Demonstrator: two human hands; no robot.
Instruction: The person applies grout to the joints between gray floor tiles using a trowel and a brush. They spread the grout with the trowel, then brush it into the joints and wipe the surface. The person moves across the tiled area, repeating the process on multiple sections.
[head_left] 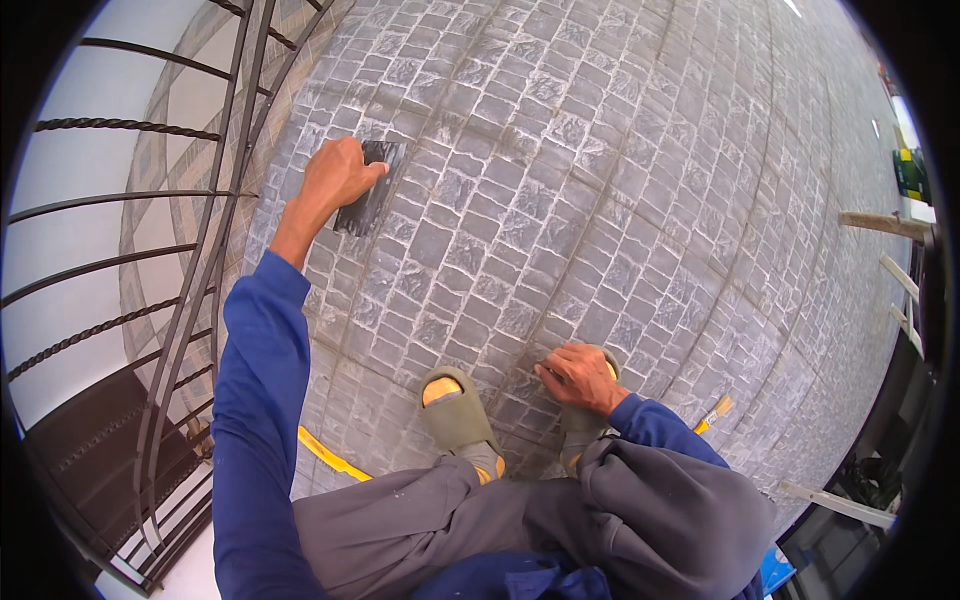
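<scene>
My left hand [340,172] reaches out to the far left, its fingers closed on a flat, dark rectangular trowel [360,215]. The trowel's glossy blade lies against the grey floor tiles [480,225], patterned like cobblestones with pale lines; its handle is hidden under my hand. Close to my body, my right hand [583,378] hangs over my right sandal [582,425] with curled fingers, and nothing shows in them. My left sandal [458,412] stands on the tiles beside it.
A dark metal railing [215,190] runs along the left. On the floor lie a curved yellow strip [330,458] by my left leg and a yellow-handled brush [721,407] to the right. Wooden legs [885,224] and dark objects line the right edge.
</scene>
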